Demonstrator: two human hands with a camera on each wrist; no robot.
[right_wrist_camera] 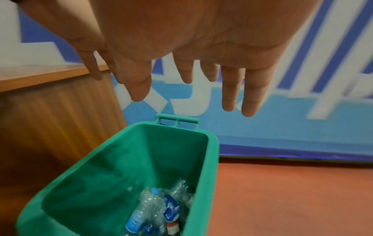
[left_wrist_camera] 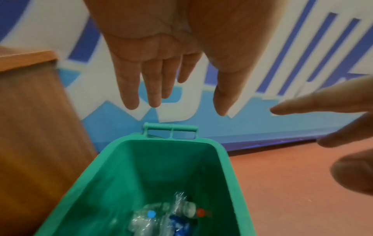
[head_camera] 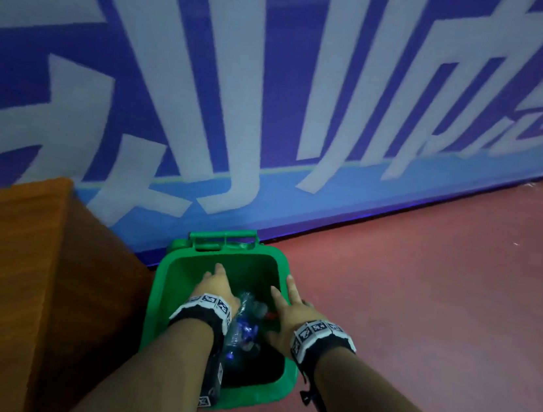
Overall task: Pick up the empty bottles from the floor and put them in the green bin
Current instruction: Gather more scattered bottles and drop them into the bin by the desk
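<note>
Hovered over the green bin with both the left hand and right hand spread, fingers released and empty above crushed bottles; risked knocking the light bin over

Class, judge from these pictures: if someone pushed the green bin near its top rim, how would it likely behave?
The green bin looks like thin plastic holding only crumpled bottles, so it is probably light and would slide easily. It stands tall and narrow, so a push near the rim might tip it. The wooden cabinet close beside it would probably stop a leftward fall.
</note>
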